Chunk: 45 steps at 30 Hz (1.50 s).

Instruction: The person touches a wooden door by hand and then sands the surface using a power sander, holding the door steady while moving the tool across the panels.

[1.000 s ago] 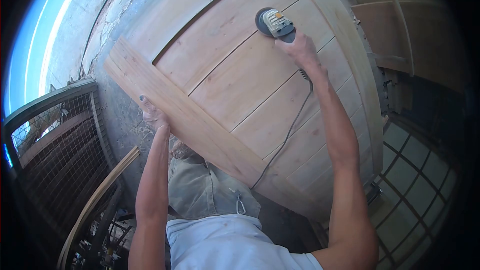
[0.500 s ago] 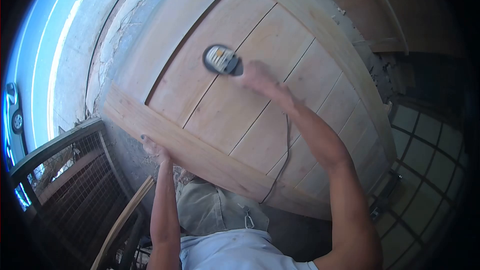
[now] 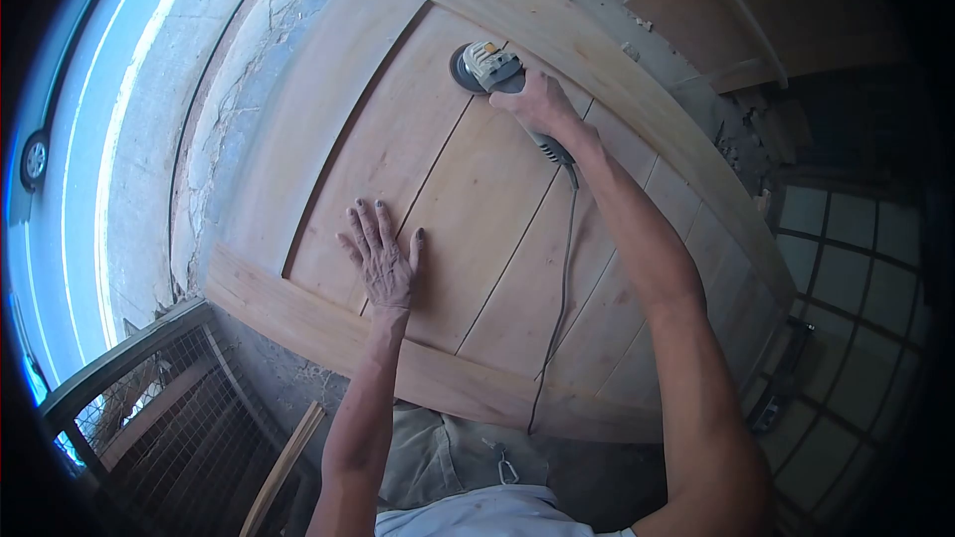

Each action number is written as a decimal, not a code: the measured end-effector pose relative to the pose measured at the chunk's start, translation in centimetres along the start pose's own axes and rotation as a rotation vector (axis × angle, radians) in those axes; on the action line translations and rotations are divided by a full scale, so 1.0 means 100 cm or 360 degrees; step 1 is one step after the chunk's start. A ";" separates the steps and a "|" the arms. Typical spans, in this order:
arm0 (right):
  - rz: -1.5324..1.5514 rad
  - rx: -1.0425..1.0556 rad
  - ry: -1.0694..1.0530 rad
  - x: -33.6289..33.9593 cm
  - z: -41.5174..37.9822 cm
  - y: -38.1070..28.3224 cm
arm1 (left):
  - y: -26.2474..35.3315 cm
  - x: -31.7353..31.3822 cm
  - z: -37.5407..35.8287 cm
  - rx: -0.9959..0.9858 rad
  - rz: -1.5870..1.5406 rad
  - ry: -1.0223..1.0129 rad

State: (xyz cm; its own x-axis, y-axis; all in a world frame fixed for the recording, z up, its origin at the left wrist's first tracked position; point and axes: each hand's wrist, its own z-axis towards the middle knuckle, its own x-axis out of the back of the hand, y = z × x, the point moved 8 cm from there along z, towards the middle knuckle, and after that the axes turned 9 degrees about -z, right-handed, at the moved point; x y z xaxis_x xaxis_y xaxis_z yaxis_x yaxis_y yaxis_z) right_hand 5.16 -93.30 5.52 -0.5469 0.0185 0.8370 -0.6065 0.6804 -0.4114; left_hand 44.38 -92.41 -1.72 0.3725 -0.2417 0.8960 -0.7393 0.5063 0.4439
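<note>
Head view: right hand (image 3: pixel 542 104) grips sander (image 3: pixel 487 67) on upper part of wood panel (image 3: pixel 477 199), its palm side hidden. Left hand (image 3: pixel 383 264) spread, seemingly flat on panel, holding nothing visible. Cord (image 3: pixel 565 283) partly hard to trace; car (image 3: pixel 45 129) cut off.

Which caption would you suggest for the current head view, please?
Left hand spread flat, right hand holding a corded sander, on a grooved wooden panel.
</note>
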 end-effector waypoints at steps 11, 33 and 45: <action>-0.0099 0.0130 0.0021 -0.011 0.085 -0.055 | -0.004 0.000 -0.001 0.0005 0.0088 0.0026; 0.0081 0.0041 -0.0242 0.006 -0.040 0.031 | -0.004 0.000 -0.001 0.0004 0.0084 0.0034; 0.0068 0.0022 -0.0061 0.025 0.019 0.033 | -0.003 0.005 -0.001 0.0037 0.0015 0.0027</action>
State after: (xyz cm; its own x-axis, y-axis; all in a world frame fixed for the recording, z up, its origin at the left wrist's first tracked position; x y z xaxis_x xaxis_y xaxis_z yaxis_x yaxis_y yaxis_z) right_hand 0.70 -92.47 5.55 -0.5939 0.0188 0.8043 -0.5900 0.6694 -0.4514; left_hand 44.78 -92.62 -1.43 0.3747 -0.2227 0.9000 -0.7557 0.4890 0.4356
